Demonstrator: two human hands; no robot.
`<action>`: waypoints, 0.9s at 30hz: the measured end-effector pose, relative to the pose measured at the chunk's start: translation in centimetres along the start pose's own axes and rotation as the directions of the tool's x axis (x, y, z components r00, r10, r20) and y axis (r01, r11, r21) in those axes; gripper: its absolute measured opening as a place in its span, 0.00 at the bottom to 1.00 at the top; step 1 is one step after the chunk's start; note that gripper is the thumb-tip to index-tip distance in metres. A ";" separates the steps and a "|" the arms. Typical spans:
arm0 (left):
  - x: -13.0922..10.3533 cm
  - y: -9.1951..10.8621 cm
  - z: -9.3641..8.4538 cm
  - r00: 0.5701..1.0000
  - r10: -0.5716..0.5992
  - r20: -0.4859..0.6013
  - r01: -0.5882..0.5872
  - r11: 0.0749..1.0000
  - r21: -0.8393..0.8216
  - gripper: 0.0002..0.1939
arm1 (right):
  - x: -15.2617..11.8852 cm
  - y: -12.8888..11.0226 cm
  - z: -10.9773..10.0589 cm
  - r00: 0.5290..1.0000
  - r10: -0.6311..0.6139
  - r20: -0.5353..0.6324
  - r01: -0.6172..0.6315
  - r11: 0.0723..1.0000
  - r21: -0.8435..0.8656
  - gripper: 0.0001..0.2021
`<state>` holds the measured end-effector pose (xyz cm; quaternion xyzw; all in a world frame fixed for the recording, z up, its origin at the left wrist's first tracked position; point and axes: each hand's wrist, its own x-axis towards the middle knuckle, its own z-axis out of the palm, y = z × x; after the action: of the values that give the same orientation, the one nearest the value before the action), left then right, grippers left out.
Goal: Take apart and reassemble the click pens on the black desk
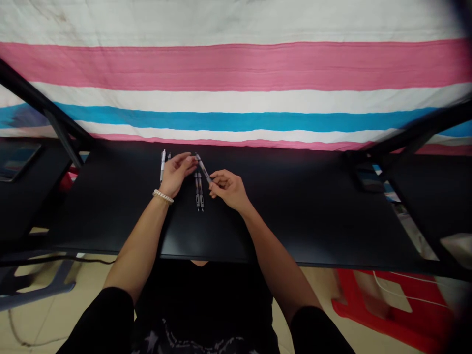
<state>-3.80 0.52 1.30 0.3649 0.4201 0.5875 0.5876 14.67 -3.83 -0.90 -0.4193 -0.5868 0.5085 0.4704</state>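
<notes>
A slim pen [204,169] with a clear-and-dark barrel is held at a slant above the black table. Thumb and fingers of my right hand [229,189] pinch its lower end. My left hand [176,173], wearing a pale braided bracelet [162,196], closes its fingertips at the pen's upper end. Just below, two similar pens [199,191] lie side by side, tips toward me. A white pen [162,163] lies left of my left hand, with the dark end of another pen [169,156] beside it, mostly hidden by that hand.
The black table [302,211] has dark metal frame bars [61,130] on both sides. A striped cloth [236,69] hangs along its back edge. Below right stands a red plastic stool [391,309]; a grey one [55,285] is below left. A dark tablet-like object [16,161] lies far left.
</notes>
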 end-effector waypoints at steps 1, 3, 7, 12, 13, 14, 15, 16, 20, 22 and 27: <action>-0.3 -0.1 0.5 0.997 -0.054 0.058 0.056 0.998 -0.032 0.10 | 0.0 -0.1 0.3 1.000 0.008 0.029 -0.010 0.999 0.052 0.15; -0.7 -0.3 1.1 0.990 -0.081 0.116 0.091 0.992 -0.083 0.11 | 0.0 -0.2 0.9 0.999 0.025 0.034 -0.029 0.995 0.100 0.17; -0.6 -0.9 1.2 1.000 0.002 -0.018 -0.005 0.980 -0.200 0.07 | 0.1 0.5 1.6 0.992 0.128 0.001 -0.127 0.984 0.123 0.19; -0.3 -1.8 1.3 0.990 -0.013 -0.144 -0.022 0.971 -0.239 0.08 | 0.2 1.2 1.9 0.969 -0.025 -0.245 0.005 0.997 -0.080 0.14; -0.3 -2.0 1.3 0.987 -0.019 -0.161 -0.023 0.967 -0.254 0.08 | 0.2 1.2 1.9 0.955 -0.062 -0.290 0.032 0.994 -0.105 0.12; -0.3 -2.2 1.4 0.984 -0.023 -0.174 -0.026 0.962 -0.271 0.08 | 0.3 1.2 1.8 0.946 -0.072 -0.316 0.041 0.994 -0.103 0.13; -0.3 -2.3 1.5 0.983 -0.025 -0.182 -0.028 0.958 -0.284 0.09 | 0.3 1.1 1.8 0.946 -0.055 -0.320 0.030 0.996 -0.082 0.14; -0.3 -2.4 1.6 0.982 -0.025 -0.186 -0.031 0.956 -0.293 0.08 | 0.4 1.1 1.7 0.950 -0.026 -0.312 0.010 0.999 -0.053 0.15; -0.3 -2.6 1.7 0.983 -0.014 -0.182 -0.044 0.949 -0.314 0.08 | 0.6 1.0 1.4 0.949 -0.074 -0.305 0.066 0.997 -0.038 0.13; -0.3 -2.7 1.8 0.983 -0.012 -0.184 -0.050 0.943 -0.329 0.08 | 0.5 1.0 1.4 0.950 -0.074 -0.303 0.066 0.997 -0.036 0.15; -0.4 -2.9 1.8 0.979 -0.037 -0.202 -0.035 0.940 -0.340 0.07 | 0.4 1.0 1.5 0.953 -0.075 -0.295 0.051 0.995 -0.085 0.13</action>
<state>-1.01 0.10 -0.67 0.1945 0.3704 0.6855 0.5958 13.11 -3.58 -1.95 -0.4898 -0.5415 0.4015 0.5529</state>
